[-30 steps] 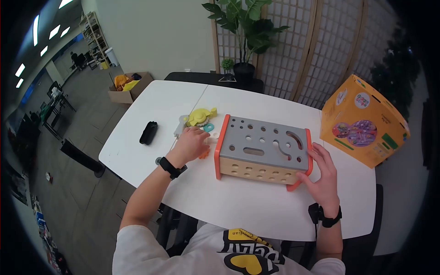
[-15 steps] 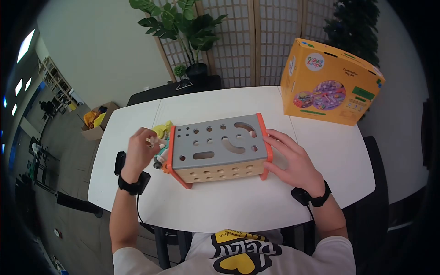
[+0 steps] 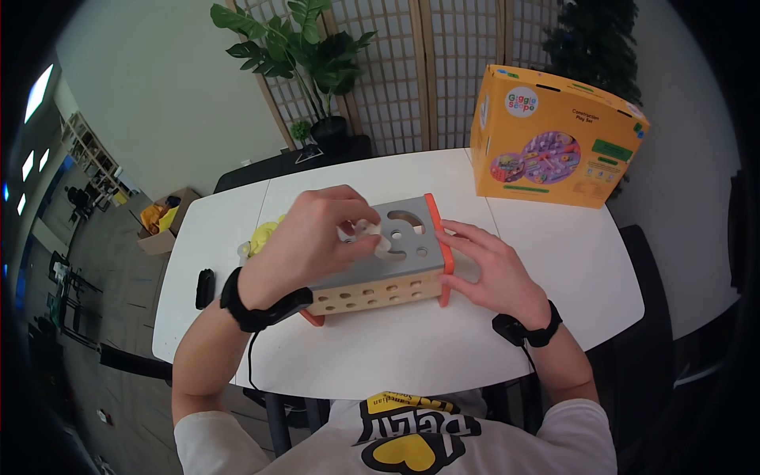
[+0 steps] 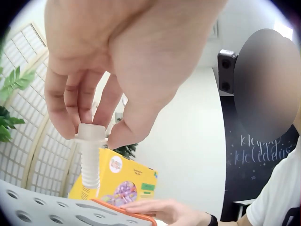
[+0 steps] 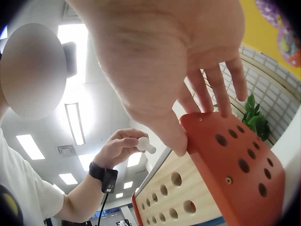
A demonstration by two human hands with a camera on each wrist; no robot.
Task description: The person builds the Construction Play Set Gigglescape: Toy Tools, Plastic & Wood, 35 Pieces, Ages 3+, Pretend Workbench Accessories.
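My left hand (image 3: 305, 241) pinches a whitish plastic toy bolt (image 4: 90, 162) by its head between thumb and fingertips. The bolt's threaded shaft points down over the grey perforated top of a toy workbench (image 3: 376, 299). Wooden sides with round holes and red end panels make up the rest of the bench. At its right end, my right hand (image 3: 503, 277) touches the red end panel (image 5: 211, 165), fingers along the top edge and thumb near the front corner. Past the left end lies a yellow toy piece (image 3: 263, 235), partly hidden by my left hand.
An orange-yellow play set box (image 3: 546, 119) stands at the back right of the white table (image 3: 332, 356). A small black tray (image 3: 205, 289) lies on the left. Behind the table are a potted plant (image 3: 328, 127) and a folding screen.
My left hand has gone from the loose pieces left of the bench to over its top, carrying the bolt. The right hand stays at the right end panel. The head view has swung right.
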